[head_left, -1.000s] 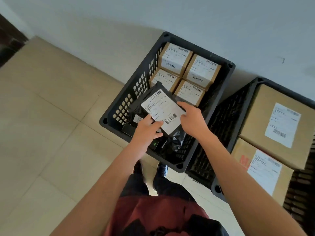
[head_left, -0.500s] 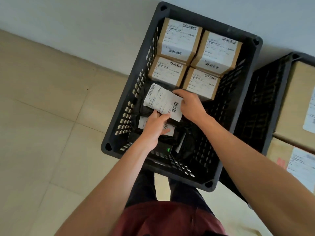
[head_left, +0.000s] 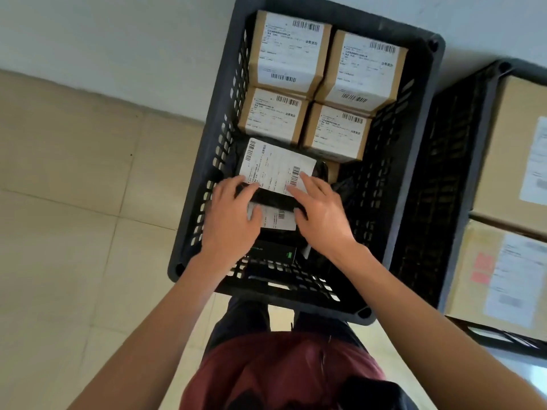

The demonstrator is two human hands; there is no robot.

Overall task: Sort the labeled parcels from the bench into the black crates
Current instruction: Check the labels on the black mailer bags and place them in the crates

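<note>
Black poly-bag parcel (head_left: 275,199) with a white label (head_left: 273,170) lay inside the black crate (head_left: 414,119), mid-crate, just in front of the four small cardboard boxes. Label faced up, barcodes visible.

Left hand (head_left: 229,223) rested on the parcel's left near edge, fingers spread and mostly straight, thumb on a second labelled parcel (head_left: 281,220) underneath. Right hand (head_left: 321,213) lay on the right edge, fingers extended flat over the label corner. Neither hand looked closed around it; whether the thumbs hooked under the bag edge I couldn't tell, the hands cover that part.

Four boxes (head_left: 288,51) (head_left: 368,69) (head_left: 273,116) (head_left: 337,133) packed two by two at the crate's far end, all labels up. A dark device with a small green mark (head_left: 273,251) sat at the near end, below the hands.

Second black crate (head_left: 461,173) stood touching or just beside the first on the right, holding larger labelled cartons (head_left: 509,137). Beige tiled floor (head_left: 74,202), pale wall (head_left: 118,39) behind. Person wore a dark red top (head_left: 275,371).
</note>
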